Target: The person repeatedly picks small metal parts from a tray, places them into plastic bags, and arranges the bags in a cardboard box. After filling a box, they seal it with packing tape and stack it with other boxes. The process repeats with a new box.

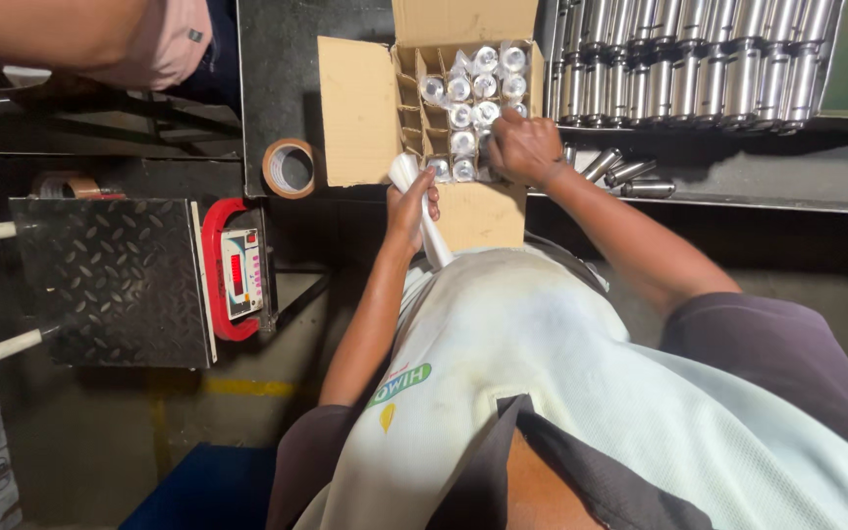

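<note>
Much of the bench is cut off or covered: the person's own pale shirt fills the lower frame, and the near flap of the cardboard box hides the bench's near edge below it. The right hand is pressed down into the box's near right cells, fingers curled downward among the wrapped metal cylinders; the fingertips are hidden, so whether they grip a cylinder cannot be told. The left hand hangs just off the near edge of the box, fingers clenched round a rolled white plastic sleeve, which sticks out above and below the fist. The box stands near the middle of the bench, its divider cells filled on the right side and open on the left. Toward the bench's far right corner stand rows of bare steel cylinders, partly cut by the frame's top; a few loose cylinders lie just beside the right wrist. A roll of brown tape sits at the bench's left edge. A weighing scale stands beside the bench, and another person's sleeve shows at the top left.
</note>
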